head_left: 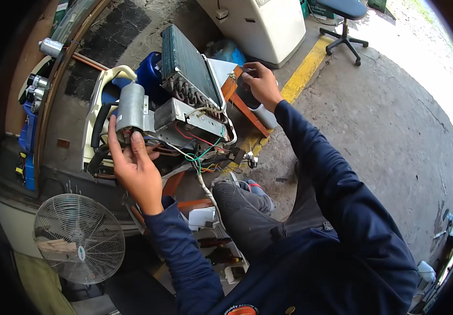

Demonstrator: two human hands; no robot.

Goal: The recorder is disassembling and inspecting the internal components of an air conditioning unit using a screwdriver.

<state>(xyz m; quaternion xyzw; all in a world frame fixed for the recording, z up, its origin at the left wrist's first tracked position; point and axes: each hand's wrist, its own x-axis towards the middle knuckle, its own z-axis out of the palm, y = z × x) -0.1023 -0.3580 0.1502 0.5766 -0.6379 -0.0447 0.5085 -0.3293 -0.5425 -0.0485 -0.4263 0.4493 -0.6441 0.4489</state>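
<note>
Takes in strong daylight from the upper right, burning the ground outside (430, 39) to near white. Dims toward the lower left, around the wire fan (81, 239). Catches a soft sheen on the metal cylinder (131, 107). Bends straight edges near the rim, fading to black at the corners. Looks fairly sharp mid-frame.
</note>
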